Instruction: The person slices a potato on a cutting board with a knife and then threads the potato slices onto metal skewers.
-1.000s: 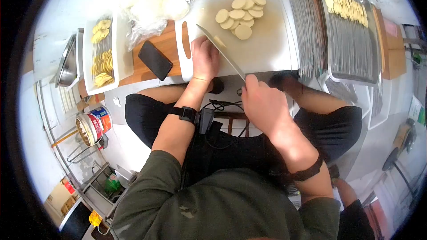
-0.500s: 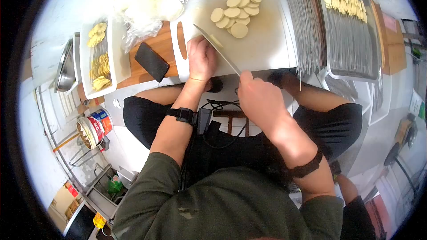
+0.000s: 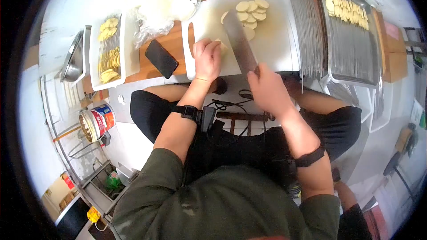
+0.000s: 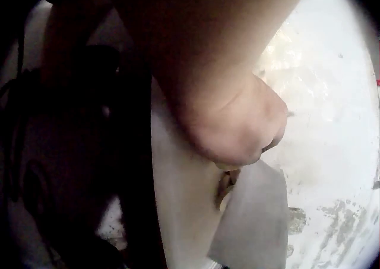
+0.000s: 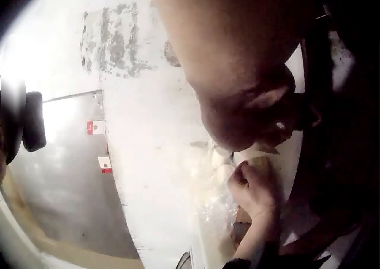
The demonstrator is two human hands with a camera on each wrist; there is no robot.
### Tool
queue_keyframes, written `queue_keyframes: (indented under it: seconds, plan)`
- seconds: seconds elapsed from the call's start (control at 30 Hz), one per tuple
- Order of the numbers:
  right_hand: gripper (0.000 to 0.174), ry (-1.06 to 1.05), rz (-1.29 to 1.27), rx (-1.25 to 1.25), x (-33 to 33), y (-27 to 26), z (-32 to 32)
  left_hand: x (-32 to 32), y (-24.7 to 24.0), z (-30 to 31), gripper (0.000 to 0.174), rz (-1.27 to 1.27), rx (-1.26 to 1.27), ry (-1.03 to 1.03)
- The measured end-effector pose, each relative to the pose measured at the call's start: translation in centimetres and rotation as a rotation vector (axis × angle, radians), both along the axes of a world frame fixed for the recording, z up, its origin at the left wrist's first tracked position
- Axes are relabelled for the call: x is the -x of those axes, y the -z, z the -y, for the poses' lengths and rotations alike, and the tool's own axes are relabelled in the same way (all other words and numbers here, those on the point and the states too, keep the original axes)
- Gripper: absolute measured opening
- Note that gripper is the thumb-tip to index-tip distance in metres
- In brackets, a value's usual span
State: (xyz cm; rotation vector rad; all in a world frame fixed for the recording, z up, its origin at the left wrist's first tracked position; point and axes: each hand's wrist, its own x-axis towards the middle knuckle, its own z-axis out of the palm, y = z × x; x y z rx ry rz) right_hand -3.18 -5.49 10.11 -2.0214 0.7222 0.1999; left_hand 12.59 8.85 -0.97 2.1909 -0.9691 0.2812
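Note:
On the white cutting board (image 3: 275,40), my left hand (image 3: 207,60) grips a pale potato piece (image 3: 223,48) under curled fingers; the hand hides most of it. My right hand (image 3: 270,90) holds a kitchen knife (image 3: 240,40) by its handle, the broad blade tilted with its flat face showing, just right of the potato piece. A pile of oval potato slices (image 3: 252,6) lies farther back on the board, and the blade covers part of it. In the left wrist view, the wide blade (image 4: 252,215) stands close to the left knuckles.
A black phone (image 3: 161,58) lies left of the board, near a clear plastic bag (image 3: 155,18) with pale contents. Metal skewers (image 3: 307,26) lie along the board's right side. A metal tray (image 3: 351,78) and a white tray (image 3: 130,58) hold skewers with yellow slices.
The knife has moved right, away from the left fingers, and its blade has turned from edge-on to flat side showing. The left hand stays at the potato piece.

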Motion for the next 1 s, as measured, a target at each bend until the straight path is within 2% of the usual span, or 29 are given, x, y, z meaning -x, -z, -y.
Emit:
queue_keyframes:
  seconds: [0.03, 0.07, 0.13, 0.17, 0.23, 0.37, 0.53, 0.63, 1.0]
  plan:
    - [0.032, 0.055, 0.009, -0.108, 0.2, -0.3, 0.3, 0.0, 0.2, -0.1, 0.013, 0.012, 0.010, 0.004]
    - [0.032, 0.053, 0.011, -0.105, 0.3, -0.1, 0.2, 0.0, 0.3, -0.1, 0.013, 0.015, 0.013, 0.002]
    - [0.031, 0.205, 0.010, -0.289, 0.5, 0.2, 0.0, 0.1, 0.5, 0.2, 0.013, 0.019, 0.067, -0.007]
    - [0.031, 0.204, 0.007, -0.289, 0.7, 0.0, 0.0, 0.1, 0.6, 0.1, 0.013, 0.016, 0.067, -0.008]
    - [0.030, 0.091, -0.045, -0.138, 0.5, -1.5, 0.1, 0.1, 0.5, 0.2, 0.013, 0.040, 0.060, -0.002]
    - [0.026, 0.034, -0.026, -0.015, 0.5, -1.7, -0.6, -0.1, 0.9, -0.1, 0.014, 0.038, 0.084, 0.000]
    - [0.020, -0.228, -0.003, 0.366, 1.5, -0.9, -1.5, -0.1, 0.9, -0.1, 0.018, 0.034, 0.093, 0.023]
    - [0.019, -0.318, -0.048, 0.443, 1.9, -1.6, -2.3, -0.1, 0.9, 0.0, 0.022, 0.025, 0.097, 0.021]
    - [0.017, -0.329, -0.069, 0.420, 2.2, -1.7, -2.8, 0.0, 0.5, 0.2, 0.024, 0.039, 0.073, 0.013]
